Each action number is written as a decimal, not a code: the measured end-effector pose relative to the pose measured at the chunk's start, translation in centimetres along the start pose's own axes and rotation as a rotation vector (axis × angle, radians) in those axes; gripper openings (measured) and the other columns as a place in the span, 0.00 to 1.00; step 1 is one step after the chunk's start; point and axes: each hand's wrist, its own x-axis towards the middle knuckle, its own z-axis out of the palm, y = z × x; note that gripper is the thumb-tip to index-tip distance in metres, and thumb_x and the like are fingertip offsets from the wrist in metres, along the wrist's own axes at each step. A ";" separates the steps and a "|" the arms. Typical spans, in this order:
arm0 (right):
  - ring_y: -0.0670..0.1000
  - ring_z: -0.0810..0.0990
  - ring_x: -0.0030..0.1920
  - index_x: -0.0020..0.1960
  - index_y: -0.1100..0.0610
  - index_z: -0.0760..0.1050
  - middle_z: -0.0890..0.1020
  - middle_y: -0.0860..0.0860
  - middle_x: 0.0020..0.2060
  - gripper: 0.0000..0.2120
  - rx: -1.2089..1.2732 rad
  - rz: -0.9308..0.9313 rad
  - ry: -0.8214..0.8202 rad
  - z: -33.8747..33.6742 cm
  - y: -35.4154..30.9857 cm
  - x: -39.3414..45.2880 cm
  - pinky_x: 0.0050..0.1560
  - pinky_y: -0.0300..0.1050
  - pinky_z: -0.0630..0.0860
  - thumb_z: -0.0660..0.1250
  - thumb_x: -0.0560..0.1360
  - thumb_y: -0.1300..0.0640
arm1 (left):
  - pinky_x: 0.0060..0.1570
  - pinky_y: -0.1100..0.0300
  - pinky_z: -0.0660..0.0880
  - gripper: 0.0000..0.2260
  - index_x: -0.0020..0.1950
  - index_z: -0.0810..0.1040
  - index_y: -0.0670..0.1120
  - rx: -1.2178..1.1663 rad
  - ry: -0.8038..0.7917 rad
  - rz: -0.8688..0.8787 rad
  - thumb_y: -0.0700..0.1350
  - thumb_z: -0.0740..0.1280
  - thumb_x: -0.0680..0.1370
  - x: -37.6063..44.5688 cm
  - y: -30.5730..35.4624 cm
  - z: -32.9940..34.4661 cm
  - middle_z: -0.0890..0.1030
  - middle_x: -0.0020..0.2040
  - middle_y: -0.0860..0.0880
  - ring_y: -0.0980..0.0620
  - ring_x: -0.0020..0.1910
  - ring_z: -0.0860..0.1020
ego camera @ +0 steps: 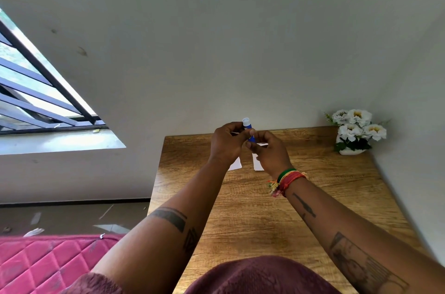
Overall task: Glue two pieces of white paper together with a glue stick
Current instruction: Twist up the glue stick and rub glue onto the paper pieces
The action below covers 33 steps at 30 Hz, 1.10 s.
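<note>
Wood-grain table against white wall, flowerpot far right, two paper pieces flat beneath raised hands: left hand and right hand both gripping blue glue stick, long axis near-upright, white end pointing up and away.

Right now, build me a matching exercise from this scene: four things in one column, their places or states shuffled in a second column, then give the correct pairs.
Column 1
1. glue stick
2. white paper pieces
3. white flowers
4. bracelets

Column 2
A. far right corner of the wooden table, by the wall
B. on the right wrist
C. held above the table between the fingers of the left hand and the right hand
D. flat on the table, partly hidden under both hands

Pairs: 1-C, 2-D, 3-A, 4-B
</note>
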 end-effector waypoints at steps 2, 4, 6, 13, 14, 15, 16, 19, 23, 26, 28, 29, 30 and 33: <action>0.52 0.82 0.53 0.53 0.45 0.78 0.82 0.44 0.51 0.06 -0.006 -0.005 -0.036 -0.1 0.1 0.0 0.53 0.53 0.80 0.72 0.78 0.54 | 0.41 0.65 0.72 0.12 0.57 0.86 0.52 0.006 0.001 -0.002 0.52 0.76 0.75 0.0 -0.1 -0.1 0.85 0.48 0.58 0.60 0.48 0.81; 0.47 0.82 0.51 0.57 0.46 0.78 0.82 0.48 0.56 0.06 -0.014 -0.007 -0.074 -0.2 0.3 -0.1 0.48 0.46 0.80 0.69 0.80 0.53 | 0.40 0.65 0.72 0.12 0.57 0.86 0.52 0.020 0.005 -0.002 0.52 0.76 0.75 0.0 -0.2 -0.1 0.85 0.47 0.58 0.61 0.47 0.81; 0.43 0.82 0.50 0.59 0.45 0.78 0.83 0.49 0.58 0.08 0.017 -0.007 -0.122 -0.3 0.4 -0.4 0.44 0.38 0.77 0.67 0.81 0.52 | 0.40 0.66 0.72 0.12 0.57 0.86 0.52 0.030 0.005 0.002 0.52 0.76 0.75 0.1 -0.3 -0.1 0.84 0.46 0.59 0.63 0.45 0.81; 0.51 0.81 0.50 0.53 0.48 0.75 0.81 0.45 0.54 0.13 0.008 0.042 -0.035 -0.1 1.0 -0.2 0.51 0.55 0.80 0.77 0.73 0.51 | 0.40 0.69 0.72 0.11 0.57 0.86 0.52 0.038 -0.004 0.011 0.52 0.76 0.75 0.0 -0.5 0.0 0.84 0.46 0.59 0.63 0.46 0.81; 0.51 0.81 0.50 0.51 0.48 0.76 0.81 0.44 0.53 0.11 0.003 0.047 -0.019 -0.1 1.0 -0.1 0.52 0.56 0.80 0.76 0.74 0.52 | 0.40 0.69 0.72 0.12 0.57 0.86 0.52 0.039 -0.005 0.014 0.52 0.76 0.75 0.0 -0.5 0.0 0.84 0.46 0.59 0.63 0.46 0.81; 0.52 0.81 0.51 0.51 0.48 0.76 0.81 0.44 0.52 0.10 -0.003 0.049 -0.011 -0.1 1.0 0.0 0.53 0.57 0.80 0.76 0.74 0.52 | 0.40 0.69 0.72 0.12 0.57 0.86 0.52 0.040 -0.005 0.016 0.52 0.77 0.75 -0.1 -0.5 0.1 0.84 0.46 0.60 0.63 0.45 0.81; 0.53 0.81 0.52 0.52 0.49 0.77 0.81 0.44 0.52 0.09 -0.006 0.049 -0.014 -0.2 0.9 0.0 0.54 0.57 0.80 0.75 0.75 0.52 | 0.40 0.69 0.72 0.12 0.57 0.86 0.52 0.041 -0.003 0.017 0.52 0.77 0.75 -0.1 -0.5 0.1 0.84 0.46 0.60 0.64 0.45 0.80; 0.55 0.82 0.52 0.54 0.50 0.79 0.82 0.47 0.54 0.08 0.000 0.049 -0.051 -0.2 0.7 0.1 0.53 0.56 0.80 0.73 0.77 0.53 | 0.40 0.67 0.72 0.12 0.57 0.86 0.53 0.039 0.003 0.008 0.53 0.77 0.75 0.0 -0.6 0.1 0.84 0.46 0.60 0.63 0.45 0.80; 0.54 0.83 0.53 0.58 0.48 0.78 0.82 0.49 0.57 0.07 0.002 0.025 -0.117 -0.1 0.5 -0.2 0.45 0.43 0.78 0.66 0.82 0.55 | 0.43 0.64 0.73 0.11 0.56 0.86 0.53 0.036 0.004 0.013 0.52 0.76 0.75 0.2 -0.7 -0.2 0.84 0.46 0.59 0.61 0.47 0.81; 0.51 0.83 0.50 0.66 0.51 0.77 0.82 0.50 0.59 0.12 0.018 0.036 -0.159 -0.1 0.6 -0.4 0.42 0.41 0.79 0.62 0.84 0.55 | 0.43 0.65 0.73 0.10 0.56 0.86 0.53 0.047 0.002 0.017 0.52 0.76 0.76 0.1 -0.8 -0.2 0.84 0.45 0.60 0.62 0.46 0.80; 0.48 0.83 0.48 0.65 0.47 0.77 0.81 0.46 0.58 0.12 0.035 0.033 -0.156 -0.1 0.6 -0.6 0.39 0.37 0.78 0.65 0.83 0.54 | 0.42 0.66 0.72 0.09 0.56 0.86 0.53 0.059 0.009 0.014 0.52 0.75 0.76 0.2 -1.0 -0.3 0.84 0.45 0.60 0.63 0.45 0.80; 0.47 0.83 0.48 0.63 0.44 0.76 0.81 0.43 0.58 0.11 0.043 0.026 -0.144 -0.1 0.5 -0.7 0.39 0.37 0.77 0.68 0.81 0.53 | 0.41 0.66 0.72 0.09 0.56 0.86 0.53 0.065 0.011 0.013 0.51 0.75 0.77 0.2 -1.1 -0.4 0.84 0.45 0.60 0.63 0.45 0.81; 0.48 0.82 0.50 0.60 0.43 0.76 0.81 0.42 0.57 0.12 0.040 0.019 -0.127 0.0 0.6 -0.6 0.42 0.39 0.78 0.71 0.79 0.52 | 0.41 0.67 0.72 0.09 0.57 0.86 0.53 0.071 0.011 0.012 0.51 0.75 0.77 0.2 -1.2 -0.4 0.84 0.45 0.60 0.63 0.45 0.81; 0.52 0.81 0.54 0.57 0.47 0.76 0.80 0.42 0.54 0.12 -0.003 0.024 -0.057 0.2 0.9 -0.4 0.54 0.53 0.79 0.75 0.76 0.53 | 0.40 0.70 0.71 0.11 0.58 0.86 0.52 0.087 0.010 0.022 0.51 0.75 0.77 0.1 -1.3 -0.3 0.83 0.45 0.61 0.66 0.43 0.80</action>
